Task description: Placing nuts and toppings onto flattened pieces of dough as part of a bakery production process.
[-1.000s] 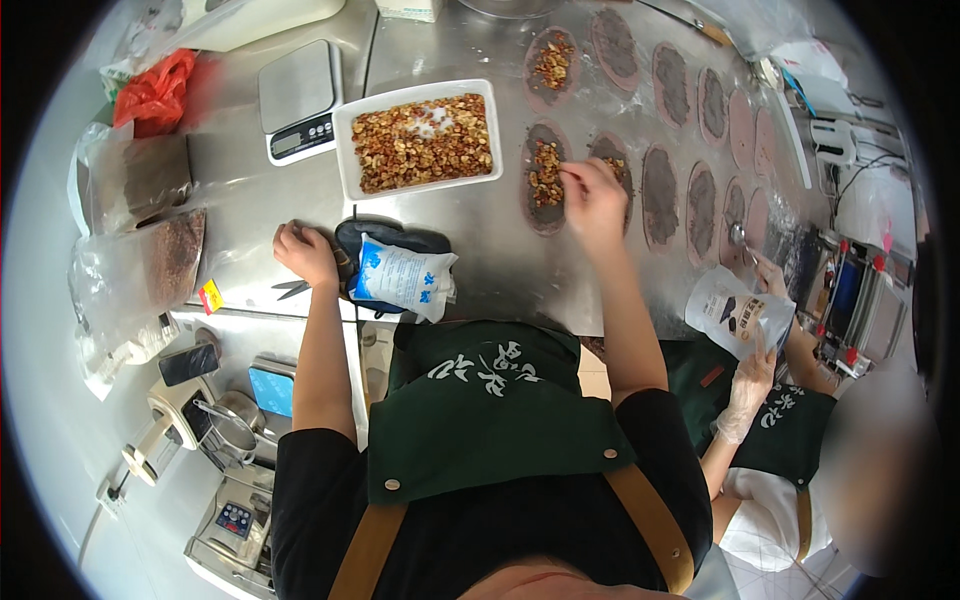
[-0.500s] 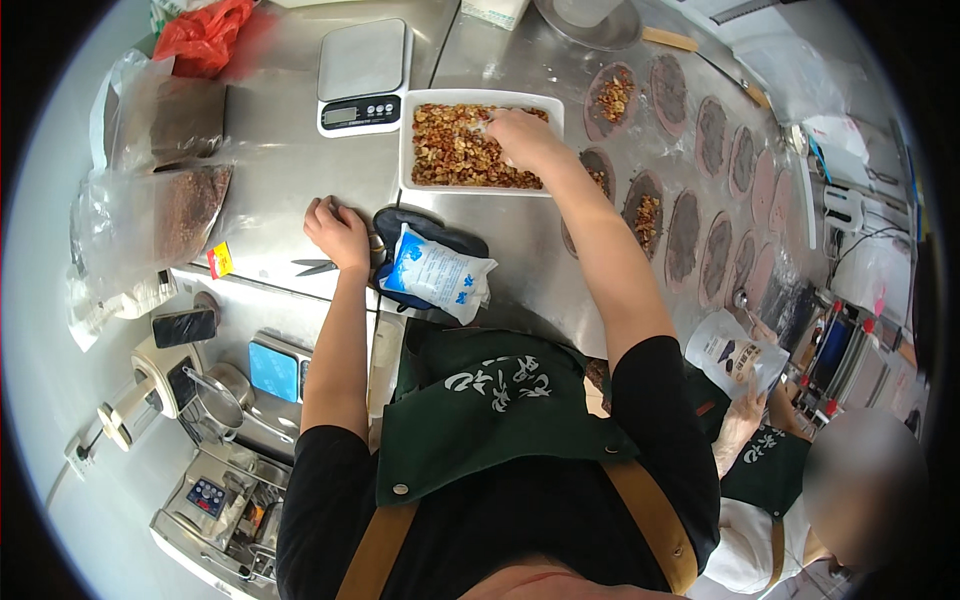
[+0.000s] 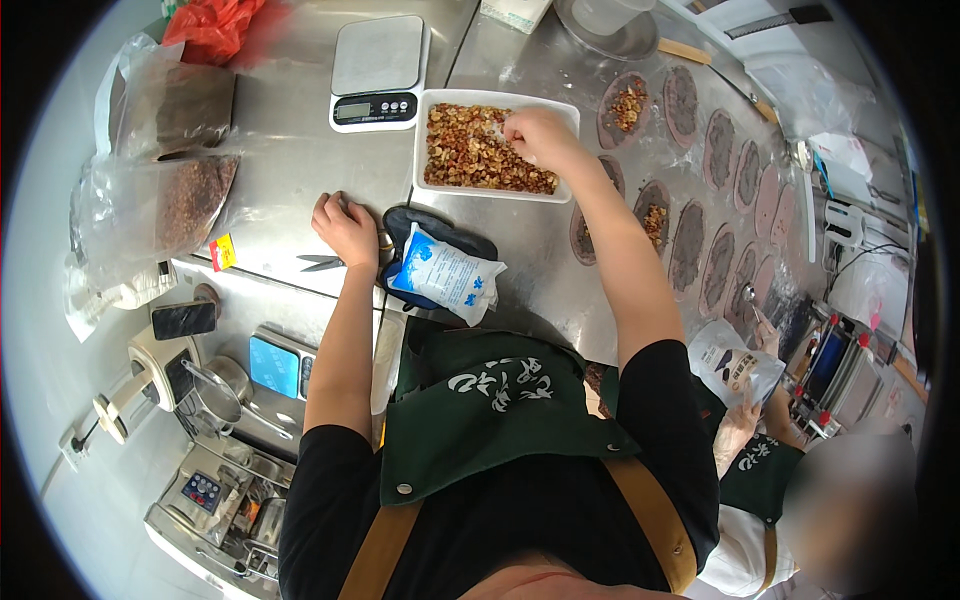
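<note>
My right hand (image 3: 543,138) reaches into a white rectangular tray (image 3: 425,180) of chopped nuts and dried fruit (image 3: 475,145). Its fingers are bent and pressed together in the mix, with something pale at their tips. On the steel worktop, left of the tray, rests my left hand (image 3: 346,230), fingers loosely bent and a little apart, holding nothing. Scissors (image 3: 322,262) lie beside its wrist, partly under the forearm. Near me a blue-and-white plastic packet (image 3: 447,270) lies on a dark blue mitt (image 3: 470,240).
Pink dough ovals (image 3: 688,245) with grey filling lie in rows at right, several bearing nut mix. A kitchen scale (image 3: 376,75) touches the tray's left. Plastic bags (image 3: 190,195) stand far left. A co-worker's hand (image 3: 765,335) holds a spoon (image 3: 749,293), the other a pouch (image 3: 735,362).
My right hand has shifted slightly within the nut mix, its fingers still bent. My left hand stays on the worktop. The co-worker's spoon has moved slightly over a dough oval.
</note>
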The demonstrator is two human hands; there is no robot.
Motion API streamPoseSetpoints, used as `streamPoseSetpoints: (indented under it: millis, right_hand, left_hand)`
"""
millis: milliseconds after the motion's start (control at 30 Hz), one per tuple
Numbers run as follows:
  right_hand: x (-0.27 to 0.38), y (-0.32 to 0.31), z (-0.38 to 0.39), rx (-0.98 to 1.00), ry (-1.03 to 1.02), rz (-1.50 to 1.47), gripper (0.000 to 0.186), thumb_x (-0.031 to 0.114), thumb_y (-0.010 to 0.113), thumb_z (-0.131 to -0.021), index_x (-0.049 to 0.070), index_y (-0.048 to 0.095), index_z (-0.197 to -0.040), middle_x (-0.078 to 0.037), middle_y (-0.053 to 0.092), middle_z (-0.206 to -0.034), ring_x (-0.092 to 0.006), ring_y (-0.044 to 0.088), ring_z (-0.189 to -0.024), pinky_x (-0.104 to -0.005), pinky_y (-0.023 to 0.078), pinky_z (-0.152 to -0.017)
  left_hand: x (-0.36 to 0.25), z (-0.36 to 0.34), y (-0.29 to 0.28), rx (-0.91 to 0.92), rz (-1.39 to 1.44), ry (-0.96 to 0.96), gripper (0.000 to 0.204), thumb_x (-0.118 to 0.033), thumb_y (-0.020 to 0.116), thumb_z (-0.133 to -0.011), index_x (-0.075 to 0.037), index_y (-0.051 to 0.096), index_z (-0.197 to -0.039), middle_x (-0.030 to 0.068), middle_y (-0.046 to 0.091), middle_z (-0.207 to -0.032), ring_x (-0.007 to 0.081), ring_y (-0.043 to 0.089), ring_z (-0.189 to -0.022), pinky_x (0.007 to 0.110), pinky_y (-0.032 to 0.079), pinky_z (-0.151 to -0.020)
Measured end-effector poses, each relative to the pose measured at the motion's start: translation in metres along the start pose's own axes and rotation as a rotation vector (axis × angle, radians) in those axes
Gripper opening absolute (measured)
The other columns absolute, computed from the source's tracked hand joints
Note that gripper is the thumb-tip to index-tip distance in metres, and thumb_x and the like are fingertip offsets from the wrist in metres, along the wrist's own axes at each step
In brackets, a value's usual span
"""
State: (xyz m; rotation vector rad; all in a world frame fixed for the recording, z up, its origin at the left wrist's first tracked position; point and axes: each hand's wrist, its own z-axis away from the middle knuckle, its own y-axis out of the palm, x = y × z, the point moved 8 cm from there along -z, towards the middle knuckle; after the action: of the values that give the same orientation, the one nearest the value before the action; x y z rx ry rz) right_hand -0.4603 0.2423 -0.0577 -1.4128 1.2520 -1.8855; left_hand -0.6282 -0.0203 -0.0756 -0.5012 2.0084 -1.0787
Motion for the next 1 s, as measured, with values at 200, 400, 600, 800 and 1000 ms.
streamPoseSetpoints:
  millis: [200, 400, 600, 800, 1000]
  right_hand:
    - [-0.009, -0.036, 0.060, -0.119, 0.319, -0.715, 0.011, 0.002, 0.065, -0.077, 0.001, 0.063, -0.088, -0.005, 0.062, -0.082, -0.0107, 0.058, -0.074, -0.0239, 0.045, -0.066]
    - [-0.061, -0.075, 0.200, -0.574, 0.556, -0.968, 0.011, -0.002, 0.064, -0.078, -0.001, 0.063, -0.089, -0.003, 0.064, -0.084, -0.0085, 0.059, -0.075, -0.0209, 0.047, -0.067]
    - [-0.128, -0.044, 0.296, -0.635, 0.830, -0.726, 0.011, -0.001, 0.066, -0.074, -0.001, 0.064, -0.085, -0.004, 0.065, -0.079, -0.0096, 0.060, -0.072, -0.0228, 0.047, -0.064]
    - [-0.147, -0.040, 0.300, -0.654, 0.850, -0.394, 0.013, 0.004, 0.066, -0.072, -0.001, 0.065, -0.084, -0.010, 0.065, -0.075, -0.0147, 0.062, -0.066, -0.0262, 0.048, -0.063]
    - [-0.156, -0.043, 0.293, -0.664, 0.843, -0.234, 0.014, 0.004, 0.066, -0.073, 0.000, 0.066, -0.086, -0.014, 0.065, -0.078, -0.0205, 0.063, -0.069, -0.0285, 0.049, -0.065]
  left_hand:
    - [-0.003, 0.002, 0.005, -0.006, 0.008, 0.047, 0.023, -0.005, 0.051, -0.076, 0.002, 0.054, -0.098, 0.0218, 0.049, -0.111, 0.0387, 0.044, -0.103, 0.047, 0.035, -0.090]
    - [0.002, -0.001, -0.002, -0.018, -0.060, 0.063, 0.025, -0.006, 0.051, -0.077, 0.001, 0.056, -0.100, 0.0203, 0.049, -0.111, 0.0370, 0.044, -0.102, 0.046, 0.036, -0.089]
    - [0.003, -0.001, 0.008, 0.014, -0.062, 0.070, 0.026, -0.008, 0.052, -0.077, 0.001, 0.055, -0.102, 0.0188, 0.049, -0.111, 0.0363, 0.043, -0.103, 0.045, 0.036, -0.088]
    - [0.003, 0.001, 0.007, 0.005, -0.100, 0.086, 0.027, -0.008, 0.053, -0.076, 0.001, 0.055, -0.101, 0.0179, 0.049, -0.111, 0.0363, 0.043, -0.102, 0.045, 0.036, -0.088]
    - [0.002, 0.000, 0.006, -0.002, -0.107, 0.106, 0.027, -0.008, 0.053, -0.076, 0.002, 0.055, -0.101, 0.0180, 0.050, -0.110, 0.0362, 0.044, -0.101, 0.045, 0.037, -0.087]
